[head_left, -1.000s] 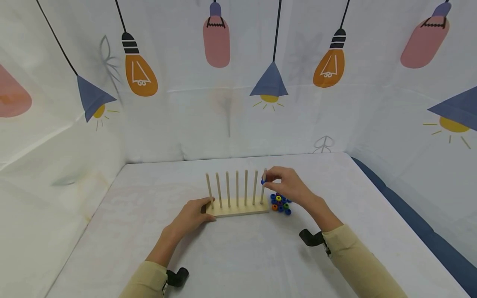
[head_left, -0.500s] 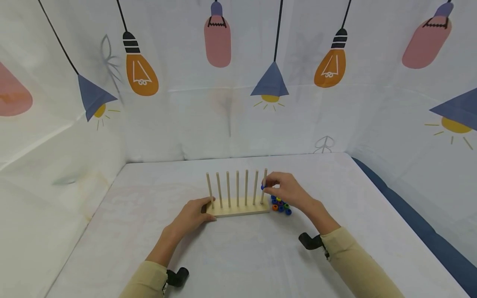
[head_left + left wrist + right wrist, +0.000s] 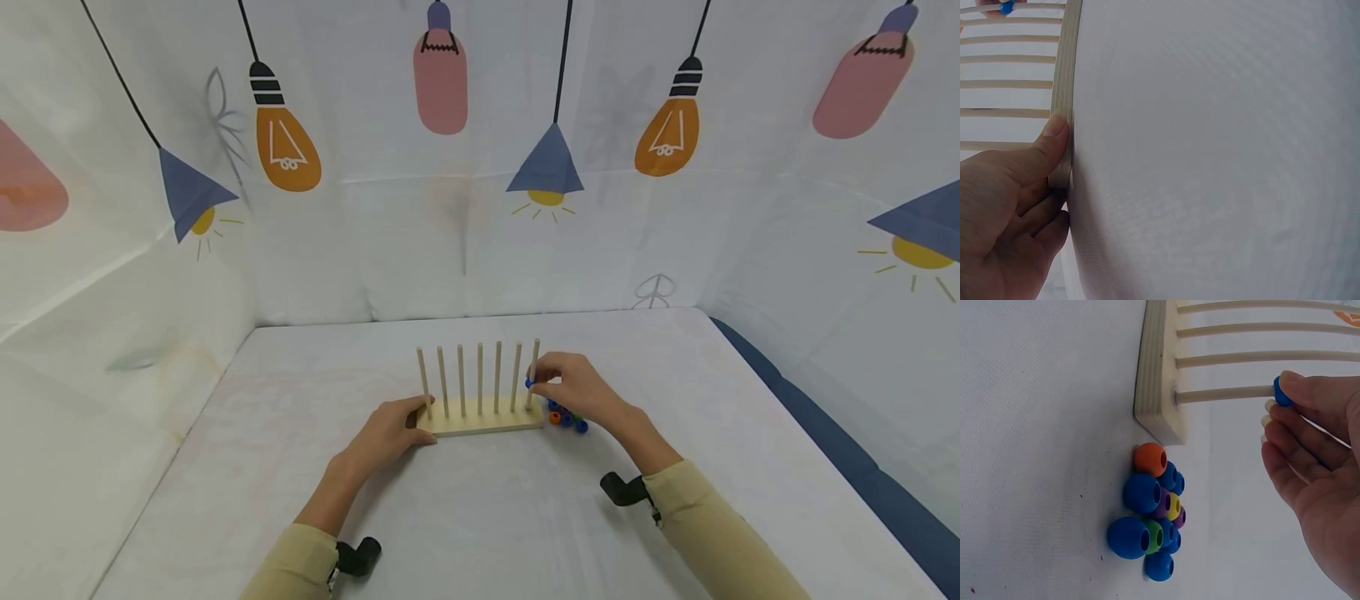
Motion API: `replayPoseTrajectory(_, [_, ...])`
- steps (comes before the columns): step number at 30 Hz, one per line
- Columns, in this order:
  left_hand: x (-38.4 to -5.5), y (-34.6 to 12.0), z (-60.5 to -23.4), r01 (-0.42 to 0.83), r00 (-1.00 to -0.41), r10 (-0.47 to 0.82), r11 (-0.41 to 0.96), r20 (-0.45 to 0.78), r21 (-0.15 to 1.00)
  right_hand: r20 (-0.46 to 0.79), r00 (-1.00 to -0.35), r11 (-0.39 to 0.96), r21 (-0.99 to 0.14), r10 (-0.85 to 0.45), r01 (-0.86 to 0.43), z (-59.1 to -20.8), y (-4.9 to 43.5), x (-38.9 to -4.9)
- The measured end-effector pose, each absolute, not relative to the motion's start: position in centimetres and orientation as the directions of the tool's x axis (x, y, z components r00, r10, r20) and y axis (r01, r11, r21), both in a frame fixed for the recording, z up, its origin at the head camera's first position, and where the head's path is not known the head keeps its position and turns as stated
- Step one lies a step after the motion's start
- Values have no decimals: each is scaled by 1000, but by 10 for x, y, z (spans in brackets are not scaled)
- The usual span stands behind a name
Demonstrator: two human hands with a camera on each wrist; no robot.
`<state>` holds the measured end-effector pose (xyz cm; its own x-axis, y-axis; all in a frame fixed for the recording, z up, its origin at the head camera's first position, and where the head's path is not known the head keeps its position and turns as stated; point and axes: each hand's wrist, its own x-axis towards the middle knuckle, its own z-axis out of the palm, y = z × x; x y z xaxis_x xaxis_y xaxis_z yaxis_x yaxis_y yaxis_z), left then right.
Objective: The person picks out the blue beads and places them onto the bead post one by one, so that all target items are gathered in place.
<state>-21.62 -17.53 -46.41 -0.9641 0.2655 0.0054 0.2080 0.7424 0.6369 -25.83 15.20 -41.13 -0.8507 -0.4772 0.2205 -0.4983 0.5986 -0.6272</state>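
Observation:
A pale wooden peg board (image 3: 487, 424) with several upright pegs stands mid-table. My left hand (image 3: 387, 435) grips its left end, thumb along the front edge in the left wrist view and fingers curled at the end. With thumb and fingertip, my right hand (image 3: 581, 385) pinches a blue bead (image 3: 1282, 392) that sits around the rightmost peg (image 3: 1225, 394), part way along it. The other pegs carry no beads. Right of the board lies a cluster of loose beads, among them an orange bead (image 3: 1150, 459), a green bead (image 3: 1154, 535) and a blue bead (image 3: 1127, 537); my right hand partly hides them in the head view.
A white cloth covers the table (image 3: 465, 517). Behind it hangs a white curtain (image 3: 405, 250) printed with lamps and bulbs. Dark blue fabric (image 3: 810, 417) shows past the right edge. Each wrist bears a black camera mount, such as the right mount (image 3: 624, 489).
My right hand has moved down along the rightmost peg, bringing the blue bead lower on it. My left hand keeps its hold on the board's left end.

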Motion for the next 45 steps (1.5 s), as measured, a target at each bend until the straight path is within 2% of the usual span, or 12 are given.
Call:
replayPoseTrajectory(12, [-219, -176, -467, 205, -965, 262, 744, 5, 636, 196, -846, 616, -608, -495, -501, -418, 152, -261])
replayPoseTrajectory(27, [-220, -174, -467, 192, -967, 255, 742, -6, 642, 103, -851, 646, -606, -515, -464, -430, 152, -263])
replayPoseTrajectory(37, [-219, -175, -469, 184, -969, 248, 740, -8, 647, 84, -868, 650, -629, -489, -427, -437, 147, -262])
replayPoseTrajectory(45, [-218, -175, -468, 184, -969, 247, 737, -6, 651, 109, -862, 663, -594, -495, -456, -442, 145, -263])
